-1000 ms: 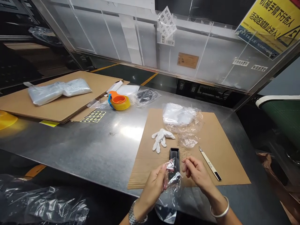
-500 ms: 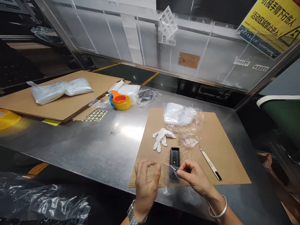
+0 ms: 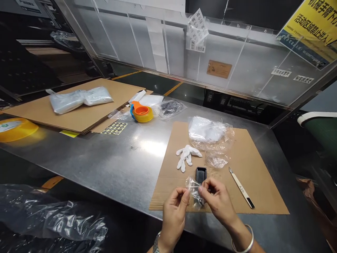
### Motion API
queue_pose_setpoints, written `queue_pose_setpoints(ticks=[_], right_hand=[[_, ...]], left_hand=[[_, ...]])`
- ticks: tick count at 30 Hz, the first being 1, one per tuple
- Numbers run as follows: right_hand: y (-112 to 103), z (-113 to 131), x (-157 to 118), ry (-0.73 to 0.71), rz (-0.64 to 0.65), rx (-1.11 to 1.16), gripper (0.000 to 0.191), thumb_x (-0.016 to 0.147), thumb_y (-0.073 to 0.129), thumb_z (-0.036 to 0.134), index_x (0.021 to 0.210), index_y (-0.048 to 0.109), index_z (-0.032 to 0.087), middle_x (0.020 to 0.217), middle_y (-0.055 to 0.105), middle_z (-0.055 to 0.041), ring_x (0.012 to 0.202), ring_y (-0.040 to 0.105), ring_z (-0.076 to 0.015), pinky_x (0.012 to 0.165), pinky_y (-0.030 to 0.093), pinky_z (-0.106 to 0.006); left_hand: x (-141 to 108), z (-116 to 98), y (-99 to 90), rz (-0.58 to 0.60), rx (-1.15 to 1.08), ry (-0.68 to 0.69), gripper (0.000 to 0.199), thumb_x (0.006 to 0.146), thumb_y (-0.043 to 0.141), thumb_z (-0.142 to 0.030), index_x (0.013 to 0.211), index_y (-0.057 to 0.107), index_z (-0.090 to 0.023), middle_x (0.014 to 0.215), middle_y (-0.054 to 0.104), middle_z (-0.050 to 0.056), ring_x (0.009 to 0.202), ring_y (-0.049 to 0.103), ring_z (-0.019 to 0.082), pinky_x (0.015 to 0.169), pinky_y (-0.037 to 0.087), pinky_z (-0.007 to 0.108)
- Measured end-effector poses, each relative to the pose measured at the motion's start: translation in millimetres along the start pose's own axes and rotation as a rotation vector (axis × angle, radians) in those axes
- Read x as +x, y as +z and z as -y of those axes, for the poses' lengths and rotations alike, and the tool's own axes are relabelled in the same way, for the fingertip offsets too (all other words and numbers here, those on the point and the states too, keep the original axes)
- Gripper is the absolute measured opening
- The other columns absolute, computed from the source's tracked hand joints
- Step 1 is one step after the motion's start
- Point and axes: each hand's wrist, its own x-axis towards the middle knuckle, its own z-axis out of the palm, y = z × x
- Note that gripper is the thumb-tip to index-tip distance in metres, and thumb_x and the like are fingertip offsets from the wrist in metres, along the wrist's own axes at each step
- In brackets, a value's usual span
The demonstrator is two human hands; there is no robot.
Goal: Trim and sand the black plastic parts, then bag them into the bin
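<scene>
My left hand pinches one side of a small clear plastic bag. My right hand grips the bag's other side between thumb and fingertips. Behind the bag lies a black rectangular tray-like part, its near end hidden by the bag and my fingers. To the right of my right hand rests a craft knife with a pale handle marked A26. A white glove lies beyond my hands, beside a crumpled clear bag.
Under these things is a flat cardboard sheet on a metal table. A bag of white items lies at its far side. Leftward are an orange tape dispenser, a sticker sheet, stacked cardboard and a yellow tape roll.
My left hand has closed from an open pose and now pinches the clear bag with my right. The whole view has shifted slightly, with things appearing further right.
</scene>
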Motion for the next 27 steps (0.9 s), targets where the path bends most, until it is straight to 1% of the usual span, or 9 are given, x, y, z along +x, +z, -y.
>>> queue_pose_setpoints(ticks=[3,6,8,11,15,19,22,24,27], right_hand=[[6,1,6,-0.071,-0.196,-0.028,0.025,0.084,0.051,0.032,0.065,0.04,0.02,0.06,0.04,0.0053,0.055,0.038,-0.0089,0.052,0.033,-0.021],[15,3,9,-0.221,-0.322,-0.232,0.013,0.085,0.048,0.022,0.073,0.046,0.019,0.067,0.048,0.0019,0.061,0.045,-0.0114,0.057,0.038,-0.023],[20,3,10,-0.381,-0.28,-0.346,0.01,0.085,0.043,0.015,0.078,0.049,0.018,0.072,0.052,-0.0014,0.068,0.049,-0.0137,0.062,0.04,-0.025],[27,2,12,-0.598,-0.081,-0.441,0.017,0.085,0.038,0.01,0.081,0.052,0.018,0.077,0.055,-0.0049,0.073,0.05,-0.0163,0.066,0.042,-0.028],[29,-4,15,-0.68,0.013,-0.508,0.024,0.087,0.031,0.008,0.088,0.054,0.017,0.082,0.058,-0.0075,0.077,0.051,-0.0177,0.068,0.045,-0.031],[21,-19,9,-0.529,-0.053,-0.568,0.02,0.089,0.042,0.022,0.105,0.05,0.015,0.095,0.058,-0.0114,0.089,0.054,-0.0208,0.074,0.047,-0.033],[18,-38,-2,-0.112,-0.18,-0.839,0.03,0.088,0.043,0.038,0.102,0.052,0.012,0.092,0.061,-0.0149,0.083,0.06,-0.0261,0.066,0.047,-0.036],[18,-52,-9,0.1,-0.192,-0.966,0.027,0.089,0.04,0.034,0.085,0.056,0.013,0.074,0.063,-0.0138,0.066,0.061,-0.0259,0.054,0.043,-0.033],[17,-67,-16,0.146,-0.136,-0.954,0.025,0.086,0.037,0.024,0.072,0.055,0.015,0.055,0.06,-0.0106,0.05,0.058,-0.0228,0.047,0.038,-0.03]], left_hand=[[1,7,-4.4,-0.012,0.133,0.078,0.024,0.082,0.053,-0.04,0.072,0.053,-0.018,0.065,0.051,-0.001,0.062,0.048,0.012,0.057,0.04,0.022],[6,13,-8.2,-0.054,0.269,0.138,0.018,0.084,0.049,-0.036,0.078,0.051,-0.019,0.07,0.053,0.0,0.065,0.051,0.014,0.061,0.042,0.025],[10,12,-10.3,-0.108,0.381,0.269,0.016,0.082,0.054,-0.031,0.091,0.049,-0.019,0.089,0.056,0.005,0.077,0.054,0.017,0.065,0.044,0.027],[16,6,-14.5,-0.194,0.64,0.604,0.042,0.078,0.059,-0.018,0.116,0.042,-0.02,0.114,0.049,0.011,0.1,0.049,0.022,0.078,0.042,0.034],[28,3,-24.1,-0.098,0.943,0.851,0.033,0.081,0.05,-0.005,0.107,0.057,-0.024,0.09,0.054,0.004,0.084,0.05,0.018,0.074,0.036,0.033],[40,12,-33.7,-0.157,1.005,0.863,0.027,0.081,0.049,-0.006,0.1,0.064,-0.019,0.086,0.053,0.006,0.081,0.047,0.019,0.074,0.037,0.034],[44,17,-37.2,-0.245,1.133,0.751,0.026,0.082,0.051,-0.012,0.101,0.066,-0.021,0.086,0.053,0.008,0.083,0.044,0.022,0.075,0.036,0.037],[43,20,-37.7,-0.157,1.212,0.624,0.025,0.083,0.049,-0.015,0.099,0.067,-0.023,0.078,0.053,0.007,0.078,0.043,0.023,0.07,0.035,0.036],[41,25,-37.4,0.014,1.231,0.513,0.025,0.082,0.047,-0.013,0.095,0.066,-0.021,0.072,0.056,0.005,0.074,0.045,0.021,0.067,0.034,0.034]])
